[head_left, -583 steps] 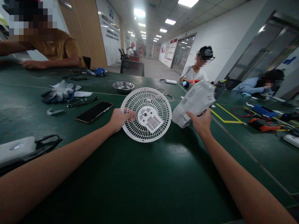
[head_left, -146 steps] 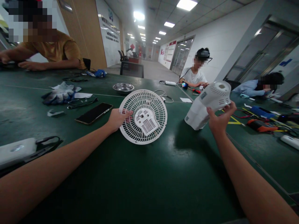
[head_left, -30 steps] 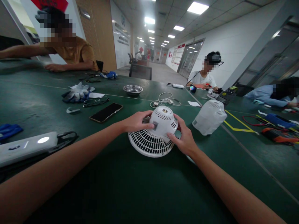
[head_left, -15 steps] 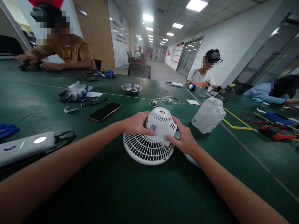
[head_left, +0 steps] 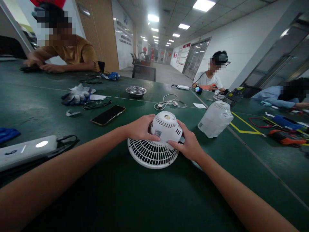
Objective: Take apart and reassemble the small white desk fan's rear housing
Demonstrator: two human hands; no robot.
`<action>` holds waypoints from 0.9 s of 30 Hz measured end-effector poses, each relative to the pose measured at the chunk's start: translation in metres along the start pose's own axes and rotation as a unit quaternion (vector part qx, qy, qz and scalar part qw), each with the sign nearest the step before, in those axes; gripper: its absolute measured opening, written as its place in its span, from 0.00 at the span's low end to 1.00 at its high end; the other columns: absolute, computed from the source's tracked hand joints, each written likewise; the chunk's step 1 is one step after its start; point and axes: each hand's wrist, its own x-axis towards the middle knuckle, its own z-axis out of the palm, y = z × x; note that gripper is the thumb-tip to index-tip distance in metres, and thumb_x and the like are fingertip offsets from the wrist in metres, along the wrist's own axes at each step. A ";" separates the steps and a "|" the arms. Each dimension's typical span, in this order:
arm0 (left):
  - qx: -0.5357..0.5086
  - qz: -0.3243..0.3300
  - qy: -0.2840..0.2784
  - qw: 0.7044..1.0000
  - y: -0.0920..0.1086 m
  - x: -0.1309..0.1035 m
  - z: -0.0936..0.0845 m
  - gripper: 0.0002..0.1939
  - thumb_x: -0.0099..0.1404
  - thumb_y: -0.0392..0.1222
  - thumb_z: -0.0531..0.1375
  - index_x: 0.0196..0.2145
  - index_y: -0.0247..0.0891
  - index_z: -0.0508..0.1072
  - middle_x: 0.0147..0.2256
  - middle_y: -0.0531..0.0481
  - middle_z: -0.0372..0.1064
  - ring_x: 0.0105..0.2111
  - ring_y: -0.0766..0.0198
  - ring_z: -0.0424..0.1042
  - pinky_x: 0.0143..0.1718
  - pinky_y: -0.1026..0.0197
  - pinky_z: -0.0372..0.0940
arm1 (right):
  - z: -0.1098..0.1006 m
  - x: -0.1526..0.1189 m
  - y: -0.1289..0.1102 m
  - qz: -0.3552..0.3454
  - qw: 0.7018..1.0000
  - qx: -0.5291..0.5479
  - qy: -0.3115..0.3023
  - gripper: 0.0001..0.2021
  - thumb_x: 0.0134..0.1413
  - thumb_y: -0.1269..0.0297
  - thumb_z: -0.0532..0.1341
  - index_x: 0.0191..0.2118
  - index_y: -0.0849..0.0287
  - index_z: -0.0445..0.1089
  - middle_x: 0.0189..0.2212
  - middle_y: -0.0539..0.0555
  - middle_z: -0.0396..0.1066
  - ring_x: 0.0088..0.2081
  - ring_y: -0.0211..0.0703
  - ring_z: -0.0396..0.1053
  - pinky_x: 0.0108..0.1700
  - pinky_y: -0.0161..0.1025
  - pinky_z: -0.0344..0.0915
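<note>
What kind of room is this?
It looks like a workroom, maybe in an office. There's a big green table with loose cables and a metal bowl on it, people sitting around it, and rows of ceiling lights above.

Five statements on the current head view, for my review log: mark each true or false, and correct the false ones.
1. The left hand and right hand both hold the white vented plastic housing. True.
2. The round white slotted grille lies on top of the housing. False: the grille is beneath it.
3. The black-screened phone lies to the left of both hands. True.
4. The shiny round metal bowl sits on the phone. False: the bowl rests on the green table.
5. The right hand holds a blue glove. False: it holds the housing.
</note>
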 end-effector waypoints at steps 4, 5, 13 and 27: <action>0.007 0.021 -0.010 1.000 -0.002 0.000 -0.003 0.42 0.52 0.55 0.77 0.62 0.40 0.73 0.59 0.36 0.72 0.59 0.39 0.72 0.62 0.37 0.64 | 0.000 0.000 0.002 -0.027 0.999 -0.025 -0.009 0.46 0.58 0.48 0.71 0.76 0.50 0.50 0.70 0.65 0.63 0.66 0.68 0.68 0.64 0.72 0.67; 0.003 0.022 -0.012 1.000 -0.002 0.000 -0.005 0.43 0.51 0.55 0.77 0.61 0.40 0.73 0.59 0.36 0.72 0.59 0.38 0.71 0.62 0.37 0.64 | -0.001 0.001 0.003 -0.038 0.999 -0.035 -0.011 0.47 0.58 0.47 0.70 0.76 0.50 0.49 0.71 0.66 0.61 0.67 0.69 0.66 0.65 0.73 0.66; -0.030 0.039 -0.013 0.999 0.003 -0.002 -0.003 0.55 0.61 0.54 0.71 0.77 0.44 0.47 0.71 0.32 0.59 0.66 0.35 0.65 0.67 0.34 0.58 | -0.008 -0.003 0.006 -0.022 0.998 0.028 -0.056 0.50 0.61 0.49 0.65 0.78 0.47 0.34 0.46 0.57 0.81 0.35 0.55 0.80 0.39 0.58 0.79; 0.065 0.110 0.077 0.989 0.006 -0.001 0.037 0.66 0.49 0.53 0.75 0.73 0.46 0.37 0.67 0.30 0.56 0.60 0.33 0.68 0.60 0.34 0.65 | -0.010 -0.005 -0.001 -0.020 0.996 0.048 -0.075 0.48 0.56 0.60 0.64 0.77 0.48 0.39 0.41 0.53 0.81 0.28 0.47 0.76 0.32 0.50 0.77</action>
